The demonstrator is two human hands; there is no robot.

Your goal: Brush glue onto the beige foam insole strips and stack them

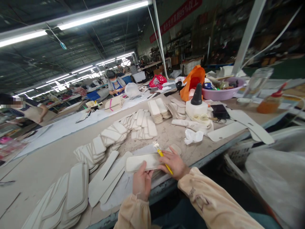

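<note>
My left hand (142, 182) grips the near edge of a flat cream insole-shaped piece (140, 162) lying on the bench by its front edge. My right hand (174, 163) rests on the right end of that piece, fingers closed round a yellow-handled brush (163, 156) whose white bristles point up and away. Both arms wear peach sleeves. A white glue bottle with a black cone cap (196, 103) stands further back on the right.
Several stacks of cream pieces (143, 124) fan across the bench (59, 156), with long strips (107, 179) at my left. A pink basin (224, 90), orange bag (194, 81) and crumpled rag (193, 136) sit at the right. Other people work at the far left.
</note>
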